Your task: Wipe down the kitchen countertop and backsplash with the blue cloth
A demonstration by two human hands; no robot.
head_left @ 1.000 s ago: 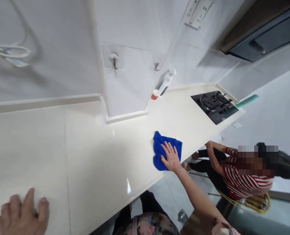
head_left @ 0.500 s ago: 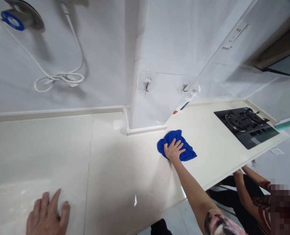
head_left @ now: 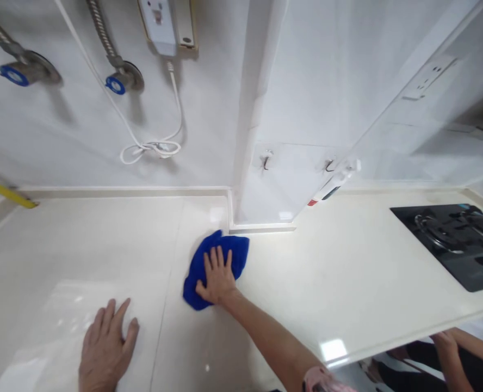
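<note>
A crumpled blue cloth (head_left: 196, 277) lies on the cream countertop (head_left: 331, 277), just in front of the wall corner. My right hand (head_left: 217, 277) presses flat on top of it, fingers spread and pointing away from me. Part of the cloth is hidden under the palm. To the left, my left hand (head_left: 106, 343) rests palm down on the counter with its fingers stretched out and thumb apart. Nothing is in it.
A black gas stove (head_left: 457, 239) is set into the counter at right. Blue-handled valves (head_left: 117, 84) and a looped white cord (head_left: 152, 148) are on the back wall. A yellow pipe (head_left: 7, 190) stands far left. Another person's hands (head_left: 447, 343) are below the counter's front edge.
My right hand has slid the blue cloth leftward along the counter, to the near side of the wall corner. The view has turned left. My left hand stays flat on the counter.
</note>
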